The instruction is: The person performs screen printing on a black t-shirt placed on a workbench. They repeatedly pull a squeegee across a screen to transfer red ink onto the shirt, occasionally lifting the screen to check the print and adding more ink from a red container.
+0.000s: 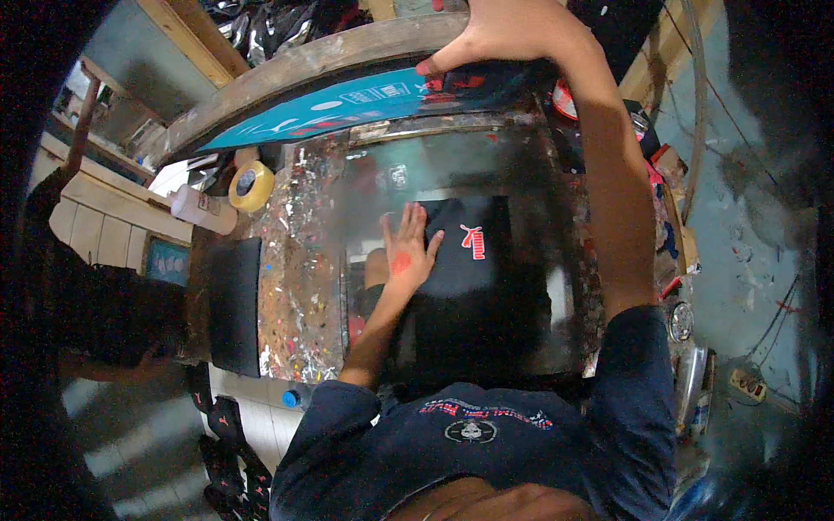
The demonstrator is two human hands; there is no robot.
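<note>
A piece of black fabric with a small red-and-white print lies on a glossy, glass-like plate in front of me. Spread across the fabric's upper left edge is my left hand, palm down with fingers stretched out and a red stain on its back. Beyond the plate, a wooden screen-printing frame with teal mesh stands tilted up. My right hand grips the frame's upper right part, thumb over the near side; its other fingers are mostly hidden.
The plate rests on a paint-spattered table. At the left are a yellowish tape roll, a whitish bottle and a black sheet. Printed black pieces lie low on the left. A power strip is at the right.
</note>
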